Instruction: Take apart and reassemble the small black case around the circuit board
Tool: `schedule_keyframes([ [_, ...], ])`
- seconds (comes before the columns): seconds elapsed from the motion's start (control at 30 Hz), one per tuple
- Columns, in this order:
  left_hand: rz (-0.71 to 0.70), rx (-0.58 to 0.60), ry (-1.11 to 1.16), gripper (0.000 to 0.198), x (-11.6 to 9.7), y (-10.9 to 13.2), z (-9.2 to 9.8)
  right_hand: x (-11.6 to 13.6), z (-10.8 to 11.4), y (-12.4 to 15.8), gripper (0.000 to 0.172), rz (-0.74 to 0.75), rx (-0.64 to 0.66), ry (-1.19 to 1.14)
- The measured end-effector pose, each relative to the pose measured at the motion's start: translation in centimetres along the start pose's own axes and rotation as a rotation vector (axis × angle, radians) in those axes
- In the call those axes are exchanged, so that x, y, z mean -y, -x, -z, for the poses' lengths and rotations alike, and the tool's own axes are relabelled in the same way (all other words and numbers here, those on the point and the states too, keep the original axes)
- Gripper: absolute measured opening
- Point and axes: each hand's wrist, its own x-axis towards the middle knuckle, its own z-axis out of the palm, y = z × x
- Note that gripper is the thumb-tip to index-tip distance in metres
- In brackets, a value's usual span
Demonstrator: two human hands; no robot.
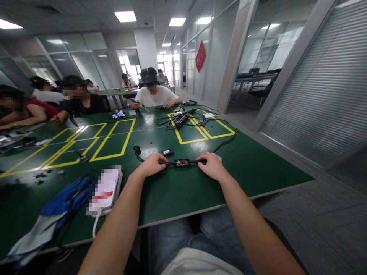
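Yellow tape (129, 137) marked out rectangles on the green table (266, 168), with a person in a white top (156, 96) seated across it; near the front edge, an opened black case (182, 163) with small orange parts showing was between the two hands; the left hand (153, 164) pinched the black cable (193, 162) on one side, the right hand (212, 165) pinched it on the other; a labelled black piece (167, 152) lay just beyond the left hand.
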Motion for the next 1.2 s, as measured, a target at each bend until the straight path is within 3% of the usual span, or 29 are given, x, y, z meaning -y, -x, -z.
schedule_keyframes([
  [0.47,-0.013,-0.015,-0.016,0.031,0.0,0.0,-0.1,-1.3,0.3,-0.2,0.018,0.066,0.027,-0.094],
  [1.2,-0.013,-0.044,-0.108,0.025,-0.7,0.1,-0.2,-0.7,-0.2,-0.1,0.014,0.059,-0.008,-0.065],
])
